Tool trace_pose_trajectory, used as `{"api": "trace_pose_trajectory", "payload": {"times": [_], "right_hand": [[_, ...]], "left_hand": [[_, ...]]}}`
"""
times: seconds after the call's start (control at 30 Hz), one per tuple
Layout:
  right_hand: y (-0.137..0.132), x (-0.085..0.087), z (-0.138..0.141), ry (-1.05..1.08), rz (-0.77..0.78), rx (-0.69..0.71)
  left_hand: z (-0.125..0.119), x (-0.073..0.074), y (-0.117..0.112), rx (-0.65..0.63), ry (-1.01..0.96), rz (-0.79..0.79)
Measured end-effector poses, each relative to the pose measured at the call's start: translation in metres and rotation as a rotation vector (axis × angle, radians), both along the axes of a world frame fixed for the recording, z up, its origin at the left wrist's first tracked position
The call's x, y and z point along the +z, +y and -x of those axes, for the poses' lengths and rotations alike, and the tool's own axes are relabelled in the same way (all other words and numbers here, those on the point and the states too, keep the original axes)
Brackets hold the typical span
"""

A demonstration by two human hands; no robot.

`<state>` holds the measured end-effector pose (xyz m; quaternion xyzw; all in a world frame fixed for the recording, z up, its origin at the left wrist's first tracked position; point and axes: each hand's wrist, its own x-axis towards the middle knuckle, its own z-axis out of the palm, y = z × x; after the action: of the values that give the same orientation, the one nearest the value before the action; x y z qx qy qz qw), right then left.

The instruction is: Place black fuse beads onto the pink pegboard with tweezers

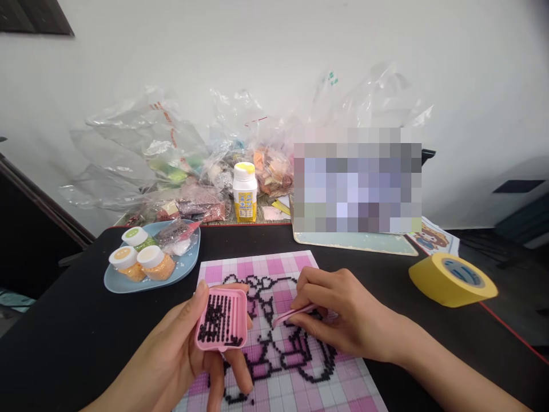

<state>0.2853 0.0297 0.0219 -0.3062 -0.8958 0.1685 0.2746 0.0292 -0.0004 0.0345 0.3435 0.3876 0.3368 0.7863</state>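
Note:
A small pink ridged bead tray point(238, 312) with many black beads point(214, 320) rests in my left hand point(184, 337), thumb at its left rim and fingers underneath. Pink tweezers point(294, 313) are pinched in my right hand point(338, 309), their tip down at the board. Whether a bead sits in the tip is too small to tell. Under both hands lies a pegboard point(291, 263) with pink and white squares. Black beads form an outline drawing point(315, 377) across it, partly hidden by my hands.
A blue plate point(112, 281) at left carries several white-capped bead jars point(156, 263) and a bag. Behind stand a white-and-yellow bottle point(245, 191) and plastic bags point(171, 143). Yellow tape point(433, 280) sits at right, near a blurred screen area point(355, 183) above a pale board point(355, 241).

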Motion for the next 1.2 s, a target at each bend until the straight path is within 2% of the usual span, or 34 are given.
{"api": "trace_pose_trajectory", "payload": {"times": [0.37,0.57,0.8,1.2], "right_hand": [[0.0002,-0.0006,0.0001,-0.005,-0.009,0.001],[0.0002,-0.0012,-0.0002,0.004,-0.028,-0.007],[0.0007,0.0008,-0.0004,0.006,-0.028,-0.033],[0.0013,-0.0004,-0.0007,0.002,-0.049,-0.047]], "left_hand": [[-0.0003,0.0049,-0.0017,-0.021,0.068,0.000],[-0.0005,0.0046,-0.0006,-0.021,0.012,0.003],[-0.0015,0.0057,-0.0001,-0.045,0.092,-0.008],[-0.0026,0.0100,-0.0003,-0.013,0.057,-0.014]]}}
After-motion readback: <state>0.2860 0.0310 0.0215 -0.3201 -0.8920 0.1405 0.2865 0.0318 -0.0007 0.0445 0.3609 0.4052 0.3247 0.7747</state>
